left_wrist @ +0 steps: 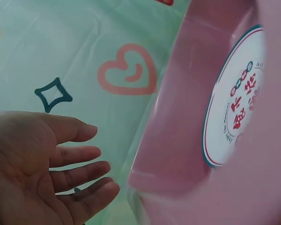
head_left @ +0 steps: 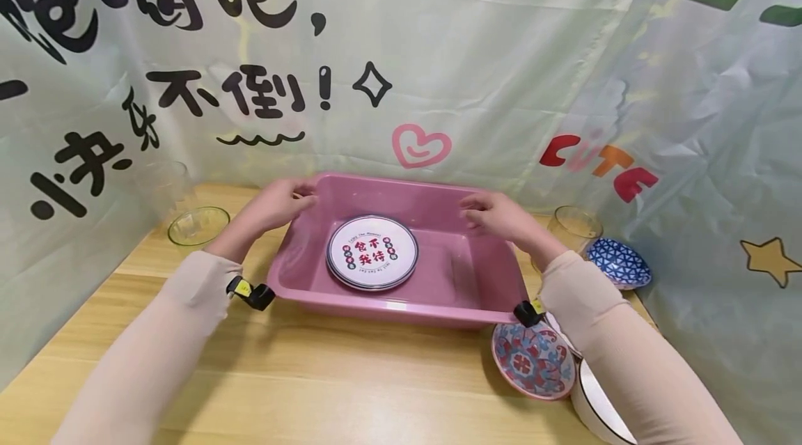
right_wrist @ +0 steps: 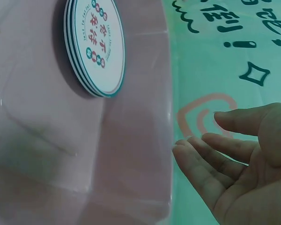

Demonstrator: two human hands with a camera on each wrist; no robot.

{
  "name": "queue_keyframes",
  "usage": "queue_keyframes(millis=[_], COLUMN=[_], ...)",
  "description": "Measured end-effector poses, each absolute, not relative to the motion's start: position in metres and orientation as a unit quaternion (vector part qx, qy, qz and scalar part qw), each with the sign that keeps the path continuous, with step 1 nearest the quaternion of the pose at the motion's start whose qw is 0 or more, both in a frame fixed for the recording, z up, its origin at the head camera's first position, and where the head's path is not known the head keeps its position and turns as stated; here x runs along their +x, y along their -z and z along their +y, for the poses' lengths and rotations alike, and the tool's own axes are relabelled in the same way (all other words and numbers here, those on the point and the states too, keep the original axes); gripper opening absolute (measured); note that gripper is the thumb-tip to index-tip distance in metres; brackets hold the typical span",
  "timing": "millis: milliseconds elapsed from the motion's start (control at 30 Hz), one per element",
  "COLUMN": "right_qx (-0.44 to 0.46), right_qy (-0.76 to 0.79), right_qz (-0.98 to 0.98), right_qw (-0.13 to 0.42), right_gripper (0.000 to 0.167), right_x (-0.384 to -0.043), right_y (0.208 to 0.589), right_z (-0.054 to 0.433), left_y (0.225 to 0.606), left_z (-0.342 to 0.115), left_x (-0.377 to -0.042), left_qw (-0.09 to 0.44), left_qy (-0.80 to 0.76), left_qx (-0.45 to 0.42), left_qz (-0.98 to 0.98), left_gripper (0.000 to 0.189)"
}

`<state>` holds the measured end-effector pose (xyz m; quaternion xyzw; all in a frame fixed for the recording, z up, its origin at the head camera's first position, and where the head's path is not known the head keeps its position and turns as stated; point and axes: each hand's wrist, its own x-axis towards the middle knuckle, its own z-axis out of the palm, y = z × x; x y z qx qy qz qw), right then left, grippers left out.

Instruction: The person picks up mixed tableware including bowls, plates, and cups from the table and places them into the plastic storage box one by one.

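A pink plastic basin [head_left: 401, 307] stands on the wooden table, holding a small stack of round white plates [head_left: 372, 252] left of its middle. The top plate has red characters and a blue-green rim. At the basin's far left corner is my left hand [head_left: 285, 203], its fingers loosely bent and nothing in them; the left wrist view shows the palm beside the basin wall. My right hand [head_left: 498, 215] hovers over the far right part of the basin, fingers relaxed and empty. In the right wrist view its fingertips [right_wrist: 182, 150] overlap the basin's edge.
Right of the basin are a clear glass [head_left: 575, 222], a blue-and-white bowl [head_left: 619, 264], a red-and-blue patterned bowl [head_left: 532, 361] and a white dark-rimmed bowl [head_left: 601, 403], partly behind my right sleeve. A green-edged glass [head_left: 199, 225] stands back left. Printed cloth [head_left: 476, 83] hangs behind.
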<state>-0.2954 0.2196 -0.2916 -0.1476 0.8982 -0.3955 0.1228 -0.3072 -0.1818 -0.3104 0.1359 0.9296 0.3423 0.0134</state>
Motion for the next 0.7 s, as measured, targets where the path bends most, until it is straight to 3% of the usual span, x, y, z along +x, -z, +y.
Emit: queue_keyframes(millis=[367, 700], right_qx=[-0.138, -0.132], right_qy=[0.41, 0.41], right_qz=[0.897, 0.9], right_qw=[0.086, 0.068], right_gripper=[0.046, 0.052], right_x=[-0.267, -0.236], right_y=[0.283, 0.285], right_z=[0.255, 0.282], left_y=[0.326, 0.355], left_z=[-0.204, -0.211], left_x=[-0.291, -0.288], left_qw=[0.021, 0.067], left_qy=[-0.397, -0.499], left_qx=[0.108, 0.098], left_qz=[0.911, 0.858], left_gripper=[0.051, 0.074])
